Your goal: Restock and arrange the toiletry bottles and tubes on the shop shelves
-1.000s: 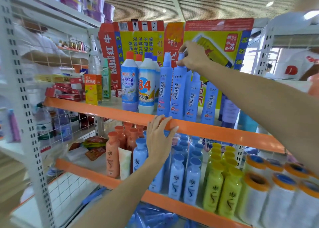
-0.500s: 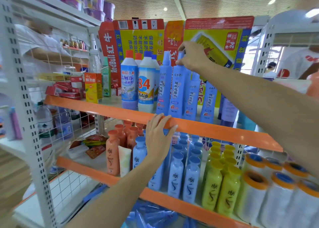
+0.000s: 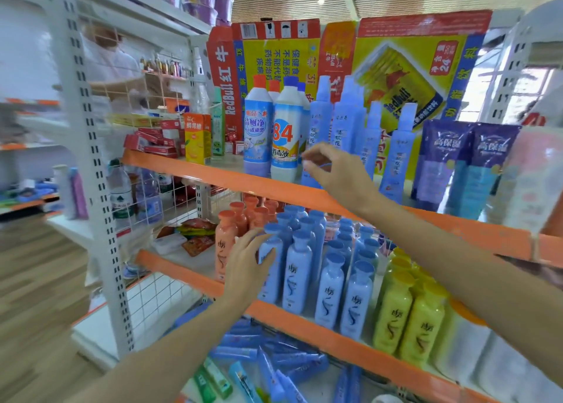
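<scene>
Tall blue spray bottles [image 3: 345, 119] stand in a row on the upper orange-edged shelf [image 3: 231, 175], right of two white cleaner bottles [image 3: 285, 134]. My right hand [image 3: 338, 174] hovers in front of the spray bottles' bases, fingers spread, holding nothing. On the middle shelf [image 3: 292, 317] stand orange bottles [image 3: 225, 244], several blue bottles [image 3: 329, 283] and yellow-green bottles [image 3: 408, 317]. My left hand [image 3: 246, 265] is open with its fingers against the front-left blue bottle. Loose blue and green tubes [image 3: 259, 366] lie below.
A flattened Red Bull carton [image 3: 402, 67] stands behind the upper shelf. Purple refill pouches [image 3: 466, 168] stand at the right. Small boxes [image 3: 198, 137] and red packs fill the upper shelf's left end. A white upright post [image 3: 91, 158] stands left, and another person is behind the wire mesh.
My right hand let go of the tall blue spray bottle's cap and dropped to the bottles' bases. My left hand left the upper shelf edge and moved down to the blue bottles.
</scene>
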